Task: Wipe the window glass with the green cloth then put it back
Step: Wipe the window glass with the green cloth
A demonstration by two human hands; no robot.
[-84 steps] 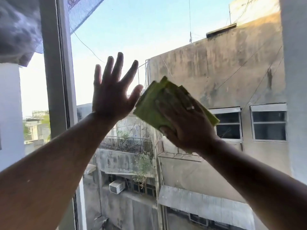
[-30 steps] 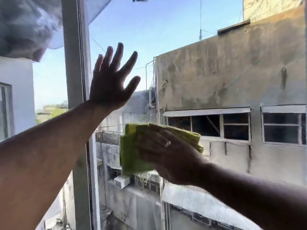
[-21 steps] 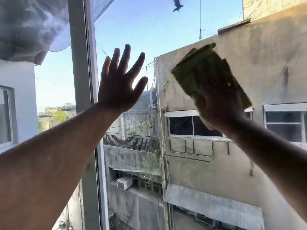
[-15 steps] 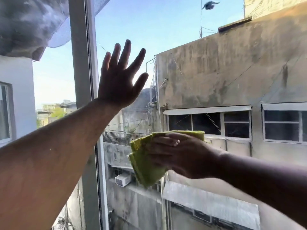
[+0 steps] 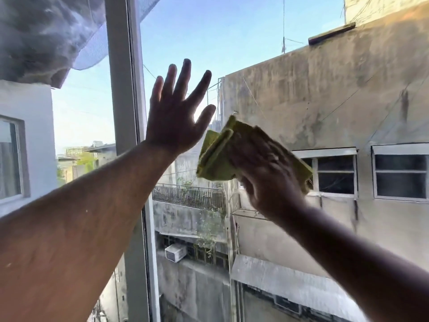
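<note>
Nearest, two bare forearms reach up from the bottom corners. The left hand (image 5: 173,122) is flat and spread wide against the window glass (image 5: 185,38), fingers (image 5: 183,75) splayed, holding nothing. Just right of it, the right hand (image 5: 267,173) presses the folded green cloth (image 5: 214,159) to the pane, fingers blurred over it. The grey window frame (image 5: 121,89) stands left. Beyond lies a stained concrete building (image 5: 325,94).

Loads of open clear window glass (image 5: 232,43) at 12 o'clock; the grey upright window frame (image 5: 123,89) blocks things at 9 o'clock.
</note>
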